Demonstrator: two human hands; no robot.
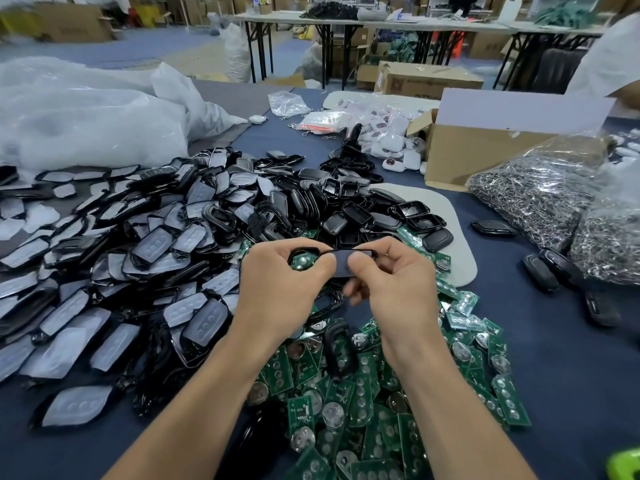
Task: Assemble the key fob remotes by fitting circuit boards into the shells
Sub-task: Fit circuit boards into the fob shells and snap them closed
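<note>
Both hands hold one black key fob shell (pixel 341 263) above the table, in the middle of the view. My left hand (pixel 280 289) grips its left end, where a green circuit board (pixel 303 262) with a coin cell shows inside the shell. My right hand (pixel 394 282) pinches the right end, thumb on the dark cover. Below the hands lies a heap of loose green circuit boards (pixel 363 393). Black shell halves (pixel 346 206) are piled behind the hands. To the left spreads a pile of shells with grey rubber button pads (pixel 138 265).
A bag of metal key rings (pixel 540 188) and an open cardboard box (pixel 485 147) stand at the right. Finished black fobs (pixel 550 268) lie beside the rings. White plastic bags (pixel 86 112) fill the back left. The table has a dark blue cover (pixel 571 368).
</note>
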